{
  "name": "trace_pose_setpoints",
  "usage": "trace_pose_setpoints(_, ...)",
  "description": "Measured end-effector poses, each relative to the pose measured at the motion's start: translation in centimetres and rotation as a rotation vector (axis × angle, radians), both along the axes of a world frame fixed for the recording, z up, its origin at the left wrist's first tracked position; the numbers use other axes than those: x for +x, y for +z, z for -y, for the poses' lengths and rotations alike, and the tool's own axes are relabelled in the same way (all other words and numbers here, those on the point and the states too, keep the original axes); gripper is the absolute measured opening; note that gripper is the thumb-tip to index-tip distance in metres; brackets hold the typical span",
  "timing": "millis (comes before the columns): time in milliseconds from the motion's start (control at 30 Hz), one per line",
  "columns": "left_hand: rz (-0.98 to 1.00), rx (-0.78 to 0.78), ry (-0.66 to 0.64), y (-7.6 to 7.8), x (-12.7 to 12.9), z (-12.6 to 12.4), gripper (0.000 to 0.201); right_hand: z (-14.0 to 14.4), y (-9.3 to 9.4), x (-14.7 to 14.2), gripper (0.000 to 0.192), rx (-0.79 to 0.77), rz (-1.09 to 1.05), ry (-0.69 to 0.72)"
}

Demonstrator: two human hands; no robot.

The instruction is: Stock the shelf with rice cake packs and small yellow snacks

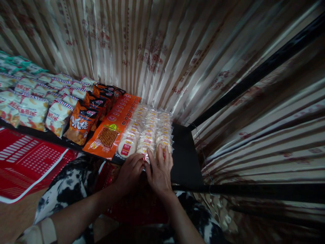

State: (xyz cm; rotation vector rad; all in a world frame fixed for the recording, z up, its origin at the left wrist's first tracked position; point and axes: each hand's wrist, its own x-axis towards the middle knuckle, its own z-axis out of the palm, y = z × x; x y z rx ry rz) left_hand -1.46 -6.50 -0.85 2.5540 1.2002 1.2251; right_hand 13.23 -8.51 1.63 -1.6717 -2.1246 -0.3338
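Right hand (160, 169) flat, fingers spread on rice cracker packs (149, 130), left hand (130, 171) curled touching them

This looks like a small shop or stall. A black shelf (185, 159) carries snack goods laid out in neat rows from its left edge toward its right end: white-and-red snack bags (33, 110), orange chip bags (82, 123), orange packets (111, 130) and clear packs of round crackers (149, 130). Striped floral curtain cloth (162, 51) hangs behind the shelf, and a red plastic basket (22, 162) sits below its front edge.
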Motion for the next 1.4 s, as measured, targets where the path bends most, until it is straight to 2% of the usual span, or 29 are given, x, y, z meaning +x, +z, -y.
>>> trace_pose_setpoints(167,0.057,0.003,0.022,0.3,0.0,0.0,0.018,-0.6,0.2,0.7,0.049,-0.021,0.05,-0.007)
trace_pose_setpoints(367,0.078,-0.012,0.038,0.1,0.0,0.0,0.015,-0.6,-0.8,0.3,0.05,-0.041,0.027,-0.059)
trace_pose_setpoints(600,0.041,0.047,0.028,-0.5,-0.2,0.0,0.015,-1.0,-1.8,0.3,0.051,-0.051,0.022,-0.079)
trace_pose_setpoints(667,0.008,0.068,0.076,-0.6,-0.4,0.2,0.018,-1.0,-1.9,0.2,0.051,-0.055,0.022,-0.083)
trace_pose_setpoints(767,-0.062,0.068,0.248,-0.4,-0.6,0.2,0.029,-1.0,-1.8,0.1,0.051,-0.044,0.018,-0.082)
trace_pose_setpoints(833,-0.115,0.022,0.353,-0.1,-0.7,-0.1,0.04,-1.0,-1.7,0.1,0.051,-0.039,0.017,-0.081)
trace_pose_setpoints(933,-0.194,-0.074,0.412,0.6,-0.7,-0.8,0.05,-1.0,-1.6,0.0,0.051,-0.039,0.014,-0.078)
trace_pose_setpoints(1100,-0.287,-0.124,0.392,1.0,-0.7,-1.3,0.054,-1.1,-1.8,0.0,0.051,-0.025,0.019,-0.07)
trace_pose_setpoints(1400,-0.346,-0.12,0.381,0.8,-0.7,-1.5,0.057,-1.2,-2.1,-0.1,0.051,-0.01,0.042,-0.061)
